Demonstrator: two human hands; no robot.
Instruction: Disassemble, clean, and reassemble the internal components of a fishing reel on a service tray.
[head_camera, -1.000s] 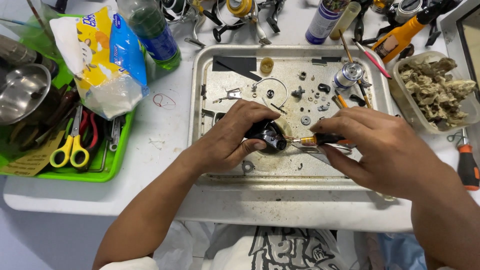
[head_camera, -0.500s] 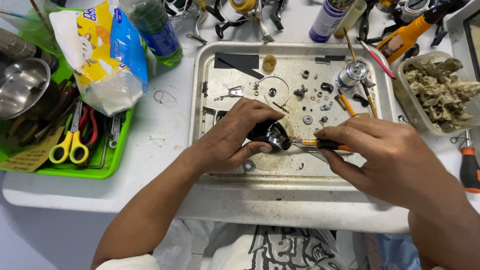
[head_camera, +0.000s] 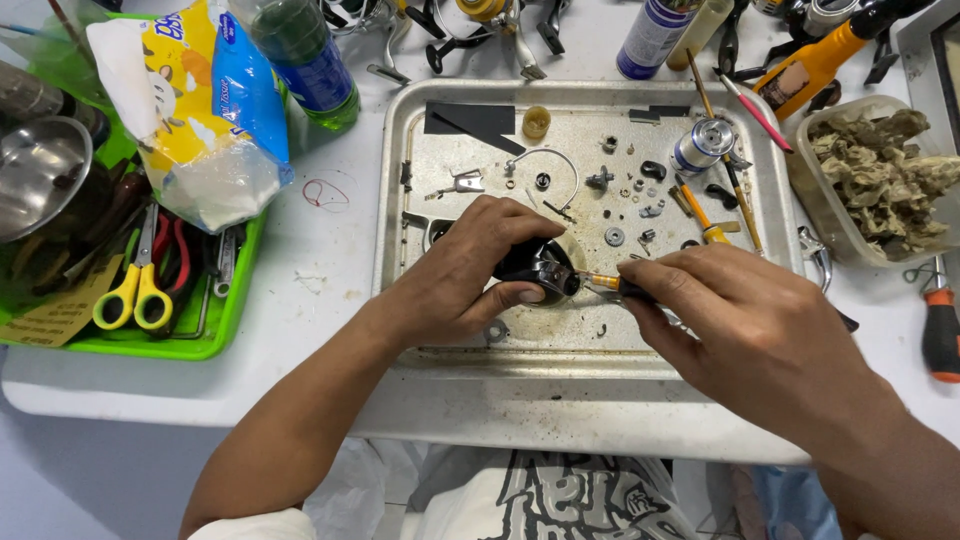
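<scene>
Near the front edge of the metal tray (head_camera: 400, 215), a black reel body (head_camera: 535, 268) is clamped in the left hand (head_camera: 462, 275). An orange-tipped tool (head_camera: 612, 285) is pinched by the right hand (head_camera: 745, 335) against it. Small parts (head_camera: 630, 190) are scattered toward the far edge.

Seen from above, a left hand (head_camera: 470, 265) grips a small black reel body (head_camera: 537, 268) over a metal tray (head_camera: 590, 345), while the right hand (head_camera: 745, 325) holds a small screwdriver (head_camera: 612, 285) with its tip against it. Tiny screws and parts lie scattered on the tray. A green bin (head_camera: 215, 325) at the left holds yellow scissors (head_camera: 135, 295); a snack bag (head_camera: 200, 110) lies beside a green bottle (head_camera: 300, 55).
</scene>
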